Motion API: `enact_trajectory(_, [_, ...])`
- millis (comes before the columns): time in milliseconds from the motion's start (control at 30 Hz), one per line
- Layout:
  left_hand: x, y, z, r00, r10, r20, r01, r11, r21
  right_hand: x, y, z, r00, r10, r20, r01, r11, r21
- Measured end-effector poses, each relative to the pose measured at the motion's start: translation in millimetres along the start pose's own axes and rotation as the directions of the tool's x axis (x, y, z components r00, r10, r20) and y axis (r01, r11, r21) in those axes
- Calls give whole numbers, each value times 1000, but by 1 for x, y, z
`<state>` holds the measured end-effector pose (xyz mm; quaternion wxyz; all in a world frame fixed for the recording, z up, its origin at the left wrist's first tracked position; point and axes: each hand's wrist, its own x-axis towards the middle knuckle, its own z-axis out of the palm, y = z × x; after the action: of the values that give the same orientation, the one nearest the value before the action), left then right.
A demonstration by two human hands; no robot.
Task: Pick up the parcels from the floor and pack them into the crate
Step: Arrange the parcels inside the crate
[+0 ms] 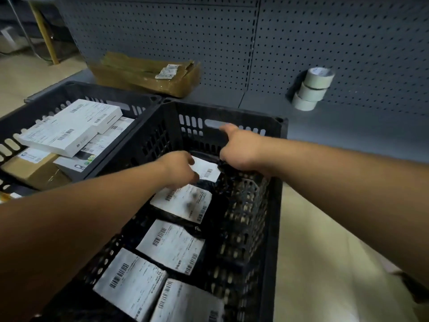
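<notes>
- Black crate (274, 228) holds 5 black parcels w/ white labels.
- Left hand (180, 169) + right hand (241, 151) both grip the far parcel (206, 170), fingers curled on it, at 12 o'clock end of crate.
- 2nd crate (76, 89) at 10 o'clock; 3 tape rolls (312, 88) at 1 o'clock.

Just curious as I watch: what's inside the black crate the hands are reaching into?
The black crate holds a row of dark parcels with white barcode labels. Both hands, left hand and right hand, grip the farthest parcel. Anything beneath is hidden.
</notes>
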<state>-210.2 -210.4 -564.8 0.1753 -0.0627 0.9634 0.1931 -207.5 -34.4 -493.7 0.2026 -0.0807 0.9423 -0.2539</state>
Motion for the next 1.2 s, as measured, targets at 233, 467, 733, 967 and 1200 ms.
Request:
enact_trajectory(233, [-19, 74, -17, 943, 89, -322, -186, 940, -286, -21, 47, -43, 969, -95, -230, 142, 970, 198])
enact_trajectory(467, [-35, 155, -11, 851, 229, -473, -362, 908, -211, -45, 121, -87, 935, -76, -347, 117, 988, 100])
enact_trajectory(733, [-53, 244, 36, 876, 337, -347, -435, 861, -263, -89, 236, -115, 944, 117, -308, -67, 983, 169])
enact_trajectory(967, [-62, 300, 99, 934, 339, -114, -357, 879, -316, -120, 353, -132, 892, 382, -243, -306, 904, 298])
enact_trajectory(1200, [-74, 343, 168, 950, 285, 127, -219, 899, -379, -149, 439, -145, 792, 594, -142, -514, 774, 369])
